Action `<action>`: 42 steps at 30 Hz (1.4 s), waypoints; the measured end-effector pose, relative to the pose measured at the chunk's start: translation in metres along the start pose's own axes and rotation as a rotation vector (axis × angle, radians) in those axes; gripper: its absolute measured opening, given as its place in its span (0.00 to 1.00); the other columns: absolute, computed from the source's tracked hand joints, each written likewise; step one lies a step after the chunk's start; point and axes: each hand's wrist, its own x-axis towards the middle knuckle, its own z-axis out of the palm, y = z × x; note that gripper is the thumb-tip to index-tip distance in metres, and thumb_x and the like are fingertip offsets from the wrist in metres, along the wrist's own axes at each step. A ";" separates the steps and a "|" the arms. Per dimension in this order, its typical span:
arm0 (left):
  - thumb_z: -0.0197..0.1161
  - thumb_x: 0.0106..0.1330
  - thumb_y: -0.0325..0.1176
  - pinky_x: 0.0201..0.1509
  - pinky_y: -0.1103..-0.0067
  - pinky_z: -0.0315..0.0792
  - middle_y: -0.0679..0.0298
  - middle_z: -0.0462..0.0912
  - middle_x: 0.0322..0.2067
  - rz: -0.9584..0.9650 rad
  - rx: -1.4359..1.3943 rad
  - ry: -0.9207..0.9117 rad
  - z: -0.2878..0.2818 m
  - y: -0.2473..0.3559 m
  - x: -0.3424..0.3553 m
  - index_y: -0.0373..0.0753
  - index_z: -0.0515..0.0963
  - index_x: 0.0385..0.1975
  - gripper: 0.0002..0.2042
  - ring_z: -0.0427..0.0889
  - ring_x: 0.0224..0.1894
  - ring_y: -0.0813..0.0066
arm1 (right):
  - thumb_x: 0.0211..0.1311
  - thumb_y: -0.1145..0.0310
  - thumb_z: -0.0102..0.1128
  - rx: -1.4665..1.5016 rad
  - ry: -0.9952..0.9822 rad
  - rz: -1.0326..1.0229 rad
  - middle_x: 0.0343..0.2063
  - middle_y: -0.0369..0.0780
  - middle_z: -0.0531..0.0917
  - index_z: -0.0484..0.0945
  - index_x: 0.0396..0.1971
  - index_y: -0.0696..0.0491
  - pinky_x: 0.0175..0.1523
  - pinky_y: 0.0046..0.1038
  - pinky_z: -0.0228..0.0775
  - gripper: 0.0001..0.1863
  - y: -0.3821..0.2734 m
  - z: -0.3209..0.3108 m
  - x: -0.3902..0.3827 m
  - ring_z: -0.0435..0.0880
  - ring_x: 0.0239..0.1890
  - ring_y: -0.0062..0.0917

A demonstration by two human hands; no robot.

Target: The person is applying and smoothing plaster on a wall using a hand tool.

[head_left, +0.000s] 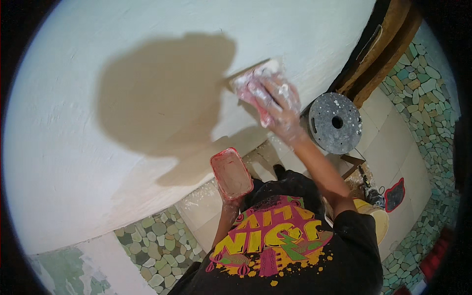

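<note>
My right hand (278,101), coated in white paste, is pressed close to the pale wall (162,24). Its fingers are wrapped over a flat pink-red pad (250,88) smeared with white, whose front edge meets the wall; the fingers hide much of its shape. Lower down, in front of my shirt, a red-rimmed rectangular tub (215,172) is tilted toward view, its inside coated with greyish-pink paste. My left hand (229,199) grips that tub from below, and most of its fingers are behind it.
Right of my right forearm stands a grey speckled drum (322,130) with a round hole. Wooden posts (378,54) rise behind it. A pale yellow bucket (381,223) and a dark red-edged piece (395,195) sit by my right side. Pebble flooring (157,241) borders the tiles.
</note>
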 end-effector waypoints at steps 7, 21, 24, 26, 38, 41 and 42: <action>0.47 0.72 0.58 0.53 0.50 0.78 0.44 0.79 0.53 -0.040 -0.017 -0.040 -0.011 -0.003 0.006 0.38 0.67 0.65 0.32 0.82 0.49 0.42 | 0.47 0.67 0.68 -0.118 -0.108 -0.079 0.62 0.41 0.77 0.81 0.56 0.45 0.65 0.45 0.66 0.29 0.055 0.022 -0.020 0.78 0.60 0.41; 0.49 0.72 0.55 0.55 0.56 0.78 0.49 0.80 0.52 -0.047 0.018 -0.140 0.020 0.006 0.004 0.39 0.68 0.63 0.29 0.81 0.50 0.48 | 0.67 0.73 0.63 1.249 0.528 1.053 0.40 0.39 0.84 0.80 0.48 0.61 0.47 0.26 0.78 0.12 0.011 -0.011 0.043 0.84 0.41 0.23; 0.50 0.72 0.56 0.55 0.55 0.78 0.49 0.80 0.52 -0.044 0.022 -0.123 0.018 0.003 -0.001 0.40 0.69 0.63 0.29 0.81 0.50 0.47 | 0.68 0.73 0.62 1.206 0.754 1.115 0.31 0.35 0.84 0.81 0.40 0.61 0.36 0.27 0.75 0.07 0.038 0.020 0.029 0.82 0.30 0.19; 0.50 0.71 0.56 0.56 0.52 0.77 0.49 0.79 0.54 -0.029 -0.002 -0.061 0.014 0.004 0.001 0.41 0.69 0.63 0.29 0.81 0.52 0.47 | 0.67 0.73 0.64 0.668 0.641 1.076 0.30 0.35 0.84 0.81 0.39 0.60 0.32 0.22 0.72 0.07 0.042 0.044 0.019 0.80 0.31 0.16; 0.49 0.70 0.59 0.54 0.51 0.76 0.51 0.80 0.53 -0.088 0.024 -0.108 0.001 0.011 0.010 0.43 0.70 0.63 0.30 0.80 0.51 0.47 | 0.67 0.72 0.63 0.577 0.472 1.205 0.27 0.35 0.83 0.82 0.37 0.61 0.30 0.23 0.71 0.07 0.032 -0.003 -0.014 0.79 0.26 0.17; 0.48 0.71 0.58 0.54 0.51 0.76 0.53 0.80 0.53 -0.063 -0.006 0.000 0.008 0.009 0.009 0.43 0.70 0.62 0.29 0.80 0.51 0.47 | 0.69 0.75 0.58 0.536 0.662 0.849 0.45 0.42 0.84 0.80 0.47 0.61 0.44 0.24 0.74 0.10 0.029 -0.013 -0.004 0.82 0.39 0.23; 0.48 0.71 0.58 0.54 0.51 0.76 0.53 0.80 0.53 -0.062 -0.007 0.004 0.012 0.008 0.007 0.43 0.70 0.62 0.29 0.80 0.51 0.47 | 0.69 0.75 0.58 0.537 0.659 0.852 0.45 0.42 0.84 0.80 0.47 0.61 0.44 0.24 0.74 0.10 0.033 -0.017 0.000 0.82 0.39 0.23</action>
